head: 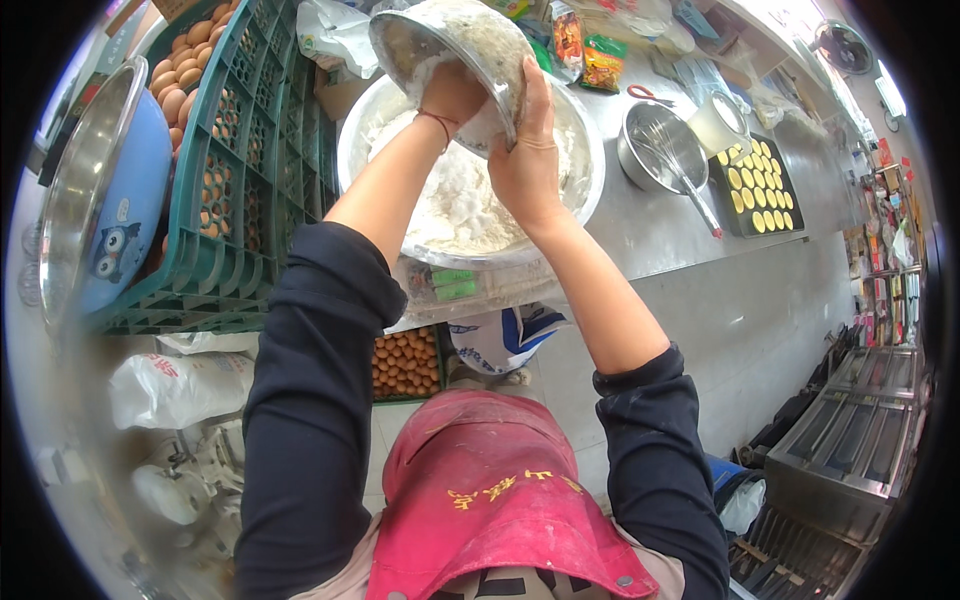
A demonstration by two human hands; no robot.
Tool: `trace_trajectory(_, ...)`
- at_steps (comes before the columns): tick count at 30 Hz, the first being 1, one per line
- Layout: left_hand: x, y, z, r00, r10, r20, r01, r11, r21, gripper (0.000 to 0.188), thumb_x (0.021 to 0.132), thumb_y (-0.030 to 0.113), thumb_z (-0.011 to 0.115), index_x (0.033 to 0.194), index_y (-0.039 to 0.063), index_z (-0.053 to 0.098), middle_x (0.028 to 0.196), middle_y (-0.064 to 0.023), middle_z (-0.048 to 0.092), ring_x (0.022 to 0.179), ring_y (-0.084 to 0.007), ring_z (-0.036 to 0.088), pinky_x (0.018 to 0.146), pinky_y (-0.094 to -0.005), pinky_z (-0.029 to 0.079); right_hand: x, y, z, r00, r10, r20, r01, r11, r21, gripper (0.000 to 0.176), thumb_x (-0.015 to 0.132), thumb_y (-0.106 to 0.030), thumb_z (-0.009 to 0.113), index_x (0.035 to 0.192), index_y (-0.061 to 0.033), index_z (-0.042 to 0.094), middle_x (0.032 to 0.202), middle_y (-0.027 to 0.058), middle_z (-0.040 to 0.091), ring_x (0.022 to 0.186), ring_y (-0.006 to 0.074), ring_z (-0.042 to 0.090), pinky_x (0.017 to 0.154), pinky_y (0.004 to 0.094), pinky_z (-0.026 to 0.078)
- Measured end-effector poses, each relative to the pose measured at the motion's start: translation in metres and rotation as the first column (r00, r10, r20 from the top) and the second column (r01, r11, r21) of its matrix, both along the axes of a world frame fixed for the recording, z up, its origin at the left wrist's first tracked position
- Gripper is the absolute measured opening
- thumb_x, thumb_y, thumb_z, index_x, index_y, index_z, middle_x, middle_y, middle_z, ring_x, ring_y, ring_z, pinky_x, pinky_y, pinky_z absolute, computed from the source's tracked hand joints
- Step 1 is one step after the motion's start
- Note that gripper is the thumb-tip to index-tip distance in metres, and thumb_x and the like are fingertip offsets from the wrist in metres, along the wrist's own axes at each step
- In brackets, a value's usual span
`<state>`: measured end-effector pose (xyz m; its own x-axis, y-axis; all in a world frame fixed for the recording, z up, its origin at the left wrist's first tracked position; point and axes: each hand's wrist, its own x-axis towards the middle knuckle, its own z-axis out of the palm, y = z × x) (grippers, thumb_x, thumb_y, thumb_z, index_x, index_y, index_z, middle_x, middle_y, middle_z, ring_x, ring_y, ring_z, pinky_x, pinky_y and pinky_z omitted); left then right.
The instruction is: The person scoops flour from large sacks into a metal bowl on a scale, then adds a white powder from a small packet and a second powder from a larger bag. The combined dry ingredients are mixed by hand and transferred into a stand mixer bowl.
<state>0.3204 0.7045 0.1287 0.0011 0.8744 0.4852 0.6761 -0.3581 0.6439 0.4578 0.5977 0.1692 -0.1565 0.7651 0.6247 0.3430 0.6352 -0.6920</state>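
With my right hand (529,154) I grip the rim of a metal bowl (491,37), coated with flour and tilted over a larger basin. My left hand (454,94) reaches inside the tilted bowl among white powder; its fingers are hidden, so their grip cannot be told. Below both hands the large metal basin (592,169) stands on the worktop, holding a heap of white and pale yellow powder (461,202).
Green plastic crates (217,255) of brown eggs (187,64) and a blue basin (131,195) stand left. Right are a pot (637,161) with a whisk (679,172), a plastic jug (712,127) and a tray of pastry shells (757,184). Snack packets (602,64) lie behind.
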Motion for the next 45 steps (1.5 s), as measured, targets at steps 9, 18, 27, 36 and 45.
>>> trace_trajectory(9,-0.007,-0.043,0.001,0.963,-0.269,-0.031,0.224,0.853,-0.472,0.038,0.074,0.031,0.059,0.103,0.007,0.064,0.102,-0.0165,0.063,0.096,-0.0275,0.059,0.083,-0.0336,0.045,0.012,0.005,0.001,1.000,-0.023,0.016,0.023,0.999,0.047,0.078,0.069,0.017,0.046,0.139,-0.0075,0.022,0.137,0.0198,0.033,0.127,0.0370,0.033,0.105,0.0394,0.028)
trace_trajectory(18,-0.061,-0.052,-0.003,0.989,0.079,-0.123,-0.114,0.942,-0.314,0.024,0.071,0.017,0.060,0.093,0.009,0.068,0.095,-0.0101,0.066,0.085,-0.0257,0.062,0.076,-0.0326,0.048,0.014,0.013,0.008,0.997,-0.008,0.075,-0.004,0.987,0.158,0.074,0.072,0.015,0.045,0.139,-0.0064,0.022,0.136,0.0216,0.034,0.128,0.0372,0.032,0.105,0.0397,0.028)
trace_trajectory(27,-0.034,-0.007,0.023,0.930,0.171,0.324,-0.055,0.940,-0.335,0.023,0.076,0.010,0.057,0.097,0.002,0.063,0.091,-0.0126,0.065,0.075,-0.0218,0.062,0.063,-0.0311,0.049,-0.004,-0.003,0.001,0.997,0.070,0.012,-0.070,0.996,0.053,0.080,0.071,0.015,0.043,0.142,-0.0109,0.016,0.139,0.0214,0.032,0.129,0.0360,0.031,0.106,0.0380,0.026)
trace_trajectory(36,0.033,-0.082,0.076,0.845,0.033,0.534,0.268,0.837,-0.477,0.026,0.081,0.013,0.055,0.103,0.001,0.060,0.094,-0.0076,0.064,0.082,-0.0160,0.059,0.073,-0.0283,0.047,-0.004,0.006,0.002,0.988,0.101,-0.120,-0.100,0.995,0.011,0.083,0.068,0.018,0.043,0.141,-0.0098,0.018,0.141,0.0195,0.026,0.129,0.0391,0.029,0.103,0.0394,0.031)
trace_trajectory(45,-0.037,-0.077,0.031,0.947,-0.055,0.317,0.230,0.803,-0.550,0.018,0.073,0.003,0.051,0.082,0.003,0.066,0.080,-0.0069,0.064,0.066,-0.0133,0.060,0.064,-0.0276,0.048,0.006,0.008,0.001,0.995,0.053,-0.086,-0.049,0.998,0.049,0.083,0.068,0.017,0.042,0.142,-0.0090,0.016,0.141,0.0192,0.028,0.129,0.0350,0.031,0.105,0.0370,0.028)
